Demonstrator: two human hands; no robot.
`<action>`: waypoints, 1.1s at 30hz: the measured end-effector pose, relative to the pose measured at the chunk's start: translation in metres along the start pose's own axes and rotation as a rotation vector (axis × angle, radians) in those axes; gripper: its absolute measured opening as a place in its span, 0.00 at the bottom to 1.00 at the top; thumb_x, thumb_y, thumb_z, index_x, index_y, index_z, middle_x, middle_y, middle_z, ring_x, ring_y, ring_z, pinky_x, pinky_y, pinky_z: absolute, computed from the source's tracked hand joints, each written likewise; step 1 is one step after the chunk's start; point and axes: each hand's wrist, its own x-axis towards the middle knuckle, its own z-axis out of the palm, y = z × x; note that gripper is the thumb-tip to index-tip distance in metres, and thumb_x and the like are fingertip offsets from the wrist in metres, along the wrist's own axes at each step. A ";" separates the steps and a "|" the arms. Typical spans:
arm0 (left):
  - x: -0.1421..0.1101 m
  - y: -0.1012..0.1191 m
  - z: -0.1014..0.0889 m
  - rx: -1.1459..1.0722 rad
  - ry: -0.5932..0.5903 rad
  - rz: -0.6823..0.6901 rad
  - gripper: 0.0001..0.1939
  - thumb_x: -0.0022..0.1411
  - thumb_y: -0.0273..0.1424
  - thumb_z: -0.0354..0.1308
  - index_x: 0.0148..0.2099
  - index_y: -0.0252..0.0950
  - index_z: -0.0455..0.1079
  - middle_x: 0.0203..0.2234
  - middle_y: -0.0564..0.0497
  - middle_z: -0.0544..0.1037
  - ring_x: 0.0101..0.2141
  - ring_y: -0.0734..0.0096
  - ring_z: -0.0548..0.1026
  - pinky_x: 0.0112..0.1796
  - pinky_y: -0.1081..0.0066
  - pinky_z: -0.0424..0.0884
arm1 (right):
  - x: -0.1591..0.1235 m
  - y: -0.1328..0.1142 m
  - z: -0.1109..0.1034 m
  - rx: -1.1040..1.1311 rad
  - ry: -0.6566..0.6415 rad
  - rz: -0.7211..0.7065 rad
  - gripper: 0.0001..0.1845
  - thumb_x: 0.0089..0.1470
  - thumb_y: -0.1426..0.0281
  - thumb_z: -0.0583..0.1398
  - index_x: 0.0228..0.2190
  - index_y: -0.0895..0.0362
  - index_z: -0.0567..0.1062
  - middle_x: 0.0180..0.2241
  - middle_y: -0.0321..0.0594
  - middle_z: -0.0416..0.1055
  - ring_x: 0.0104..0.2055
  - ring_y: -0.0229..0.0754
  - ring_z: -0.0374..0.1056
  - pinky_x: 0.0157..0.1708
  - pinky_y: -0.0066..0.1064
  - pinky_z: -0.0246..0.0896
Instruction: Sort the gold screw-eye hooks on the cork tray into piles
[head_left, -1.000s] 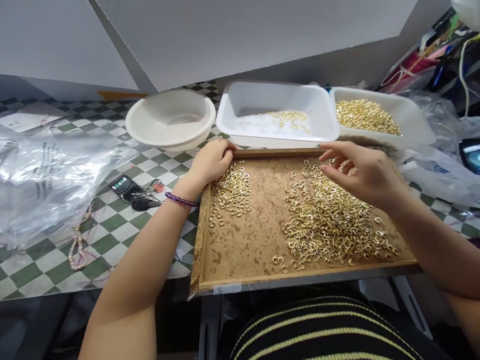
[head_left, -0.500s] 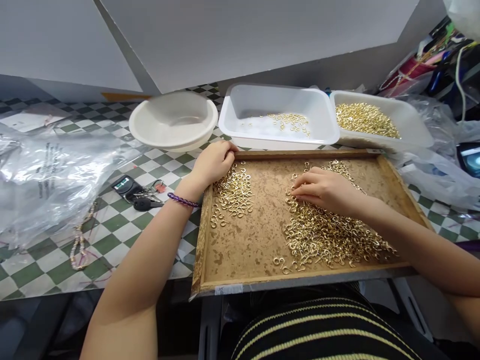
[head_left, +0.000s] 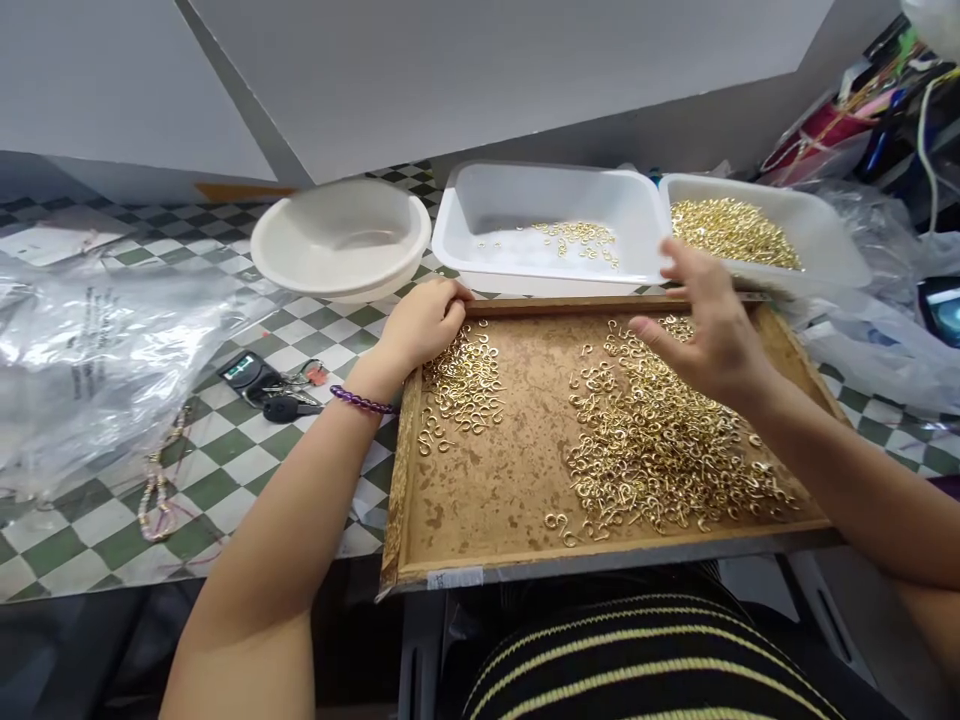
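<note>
My left hand (head_left: 424,325) rests curled on the far rim of a wood-framed cork tray (head_left: 570,306), just above a small patch of gold screw hooks (head_left: 463,385). Its fingers hide whatever may lie in the palm. My right hand (head_left: 712,315) hangs raised over the tray's far right corner with its fingers spread and nothing visible in them. Below it lies a large heap of gold screw hooks (head_left: 660,450). Close past its fingertips stand a white plastic tub (head_left: 547,190) holding a few hooks and a second white tub (head_left: 825,240) full of them.
A white bowl (head_left: 337,240) stands left of the tubs on a green-and-white checkered cloth (head_left: 240,450). A crumpled clear plastic bag (head_left: 97,370) lies at the left. Keys (head_left: 285,405) and a small black digital device (head_left: 244,372) lie next to the tray.
My right hand has risen off the heap and moved up and right, toward the far tray corner, its fingers spreading. My left hand has not moved.
</note>
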 end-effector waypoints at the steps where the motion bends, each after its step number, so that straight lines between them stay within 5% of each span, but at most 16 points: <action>1: 0.000 0.000 0.000 0.003 -0.001 -0.003 0.21 0.68 0.28 0.44 0.54 0.30 0.74 0.53 0.38 0.78 0.56 0.54 0.75 0.63 0.53 0.72 | -0.002 0.001 0.000 0.024 -0.145 -0.064 0.32 0.65 0.54 0.61 0.64 0.56 0.70 0.58 0.50 0.69 0.58 0.51 0.68 0.58 0.50 0.70; 4: 0.001 0.001 -0.001 0.008 0.001 -0.007 0.21 0.68 0.28 0.44 0.55 0.30 0.74 0.53 0.38 0.78 0.57 0.55 0.75 0.64 0.53 0.71 | -0.007 0.002 0.000 0.130 -0.629 -0.217 0.18 0.69 0.56 0.57 0.47 0.54 0.81 0.44 0.41 0.76 0.46 0.40 0.72 0.47 0.38 0.71; 7: 0.000 0.001 -0.001 0.005 0.004 -0.003 0.22 0.67 0.27 0.44 0.55 0.29 0.75 0.53 0.38 0.78 0.57 0.55 0.75 0.64 0.53 0.71 | -0.010 0.001 0.001 0.147 -0.839 -0.276 0.15 0.69 0.61 0.58 0.45 0.54 0.81 0.42 0.40 0.75 0.43 0.37 0.71 0.41 0.32 0.66; 14: 0.000 0.001 0.001 0.010 0.004 -0.005 0.21 0.68 0.28 0.44 0.55 0.29 0.75 0.53 0.39 0.79 0.57 0.55 0.75 0.64 0.53 0.71 | -0.013 -0.001 0.005 0.107 -0.834 -0.332 0.10 0.68 0.67 0.58 0.43 0.54 0.80 0.40 0.39 0.72 0.43 0.36 0.67 0.41 0.30 0.60; 27: -0.002 0.004 -0.003 0.010 -0.006 -0.024 0.20 0.68 0.27 0.45 0.54 0.31 0.74 0.53 0.40 0.78 0.57 0.56 0.74 0.64 0.54 0.71 | -0.011 -0.002 -0.002 0.203 -0.882 -0.187 0.19 0.69 0.57 0.56 0.37 0.57 0.78 0.38 0.41 0.74 0.40 0.37 0.69 0.41 0.33 0.65; 29: -0.001 0.004 -0.003 0.010 -0.008 -0.022 0.21 0.68 0.27 0.45 0.55 0.31 0.74 0.53 0.40 0.78 0.57 0.55 0.74 0.64 0.53 0.71 | -0.009 -0.007 -0.004 0.191 -0.707 -0.154 0.18 0.68 0.57 0.57 0.35 0.57 0.78 0.36 0.40 0.75 0.38 0.37 0.69 0.39 0.33 0.66; 33: -0.001 0.002 -0.001 0.008 -0.001 -0.007 0.21 0.67 0.27 0.44 0.54 0.30 0.74 0.53 0.39 0.78 0.56 0.54 0.75 0.64 0.52 0.71 | -0.006 -0.019 -0.009 0.065 0.046 0.066 0.19 0.66 0.58 0.60 0.53 0.55 0.75 0.50 0.47 0.74 0.36 0.37 0.68 0.33 0.34 0.67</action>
